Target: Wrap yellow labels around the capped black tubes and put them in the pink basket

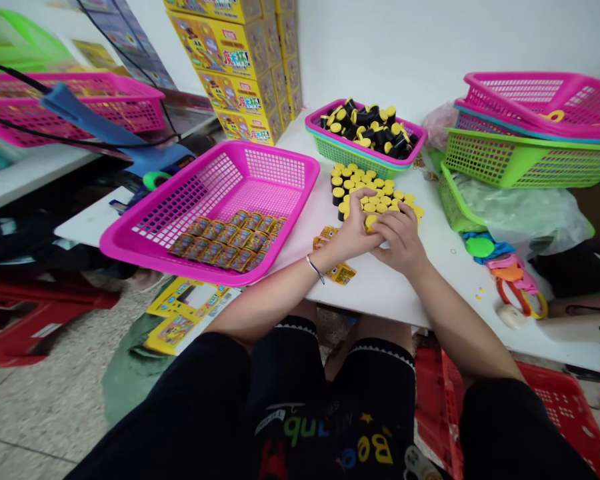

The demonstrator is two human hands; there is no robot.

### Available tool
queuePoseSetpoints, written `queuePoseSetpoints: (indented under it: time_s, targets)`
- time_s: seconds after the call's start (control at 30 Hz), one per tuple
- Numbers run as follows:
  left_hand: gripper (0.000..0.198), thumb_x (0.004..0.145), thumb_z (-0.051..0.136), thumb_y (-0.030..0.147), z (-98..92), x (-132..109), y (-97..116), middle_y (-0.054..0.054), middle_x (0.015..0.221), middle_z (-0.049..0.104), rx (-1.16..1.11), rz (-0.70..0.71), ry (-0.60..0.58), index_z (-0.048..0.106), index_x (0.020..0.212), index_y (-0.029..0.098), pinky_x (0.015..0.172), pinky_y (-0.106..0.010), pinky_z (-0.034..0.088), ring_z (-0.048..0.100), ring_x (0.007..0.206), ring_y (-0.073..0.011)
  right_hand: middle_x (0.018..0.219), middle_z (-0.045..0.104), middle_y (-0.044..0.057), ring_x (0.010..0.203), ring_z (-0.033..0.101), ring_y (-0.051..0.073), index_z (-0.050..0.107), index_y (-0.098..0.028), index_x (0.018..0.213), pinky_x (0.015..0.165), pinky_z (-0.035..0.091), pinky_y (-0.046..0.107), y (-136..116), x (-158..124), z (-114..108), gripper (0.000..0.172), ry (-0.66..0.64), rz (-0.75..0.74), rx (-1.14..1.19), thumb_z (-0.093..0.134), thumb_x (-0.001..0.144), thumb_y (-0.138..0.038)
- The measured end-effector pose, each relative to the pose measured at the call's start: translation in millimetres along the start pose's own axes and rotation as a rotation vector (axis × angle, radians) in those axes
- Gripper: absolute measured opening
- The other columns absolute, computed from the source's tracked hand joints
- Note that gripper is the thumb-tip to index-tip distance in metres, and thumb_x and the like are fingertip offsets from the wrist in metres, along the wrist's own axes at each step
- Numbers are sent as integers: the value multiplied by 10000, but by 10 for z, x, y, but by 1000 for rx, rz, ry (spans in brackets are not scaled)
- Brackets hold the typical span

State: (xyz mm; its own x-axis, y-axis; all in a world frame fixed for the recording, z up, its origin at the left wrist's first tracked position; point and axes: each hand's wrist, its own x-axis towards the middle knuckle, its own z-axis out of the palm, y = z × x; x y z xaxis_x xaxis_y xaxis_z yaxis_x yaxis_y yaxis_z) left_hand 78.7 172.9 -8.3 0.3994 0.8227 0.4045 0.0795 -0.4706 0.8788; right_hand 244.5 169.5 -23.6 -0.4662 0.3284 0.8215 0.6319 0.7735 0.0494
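Both hands meet over the white table, fingers closed around one small black cylinder with a yellow cap (373, 224). My left hand (356, 232) grips it from the left, and my right hand (401, 235) presses at its right side. Just beyond the hands stand many similar yellow-capped black cylinders (350, 185), upright and packed together. Printed yellow wrappers (341, 273) lie on the table under my left wrist. Left of my arm, a large pink basket (210, 272) holds rows of small pieces in printed yellow wrapping (240, 238).
At the back, a pink basket (417, 137) is heaped with loose black-and-yellow cylinders. Stacked yellow boxes (240, 50) rise behind on the left. Green and pink baskets (510, 157) are piled at right, near a clear plastic bag (525, 210) and tape rolls (513, 297).
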Motion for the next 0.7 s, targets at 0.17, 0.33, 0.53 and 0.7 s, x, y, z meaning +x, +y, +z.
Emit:
queuePoseSetpoints:
  time_s: [0.17, 0.33, 0.53, 0.7]
  targets:
    - [703, 752, 672, 294, -93, -17, 36, -118, 1363, 446, -40, 124, -35, 273, 1330, 256, 787, -275, 530, 626, 998, -149, 1060, 725, 29, 1044, 689, 259, 631, -343, 1149, 1169, 409, 675, 13, -53, -47, 315, -38, -17, -3, 723, 876, -471]
    - [728, 714, 754, 264, -236, 15, 38, -118, 1442, 448, -97, 149, -291, 393, 1346, 255, 874, -271, 551, 604, 1157, -193, 1062, 732, 16, 1023, 710, 218, 592, -317, 1215, 1101, 510, 586, -45, 32, -78, 361, 152, -237, 26, 725, 890, -400]
    - [512, 792, 781, 335, -192, -144, 312, -78, 1143, 618, 22, 146, -12, 470, 1179, 212, 769, -237, 538, 638, 941, -134, 1099, 709, 14, 1000, 699, 213, 536, -339, 1253, 1069, 512, 580, 19, 42, -116, 445, 216, -207, 42, 745, 860, -348]
    - [264, 893, 699, 312, -514, -608, 979, -46, 1027, 693, 422, 163, 160, 602, 1096, 175, 800, -247, 546, 637, 812, -103, 1198, 663, 63, 1101, 639, 271, 528, -330, 1313, 1107, 423, 628, 157, 21, -133, 491, 201, -17, -99, 713, 860, -362]
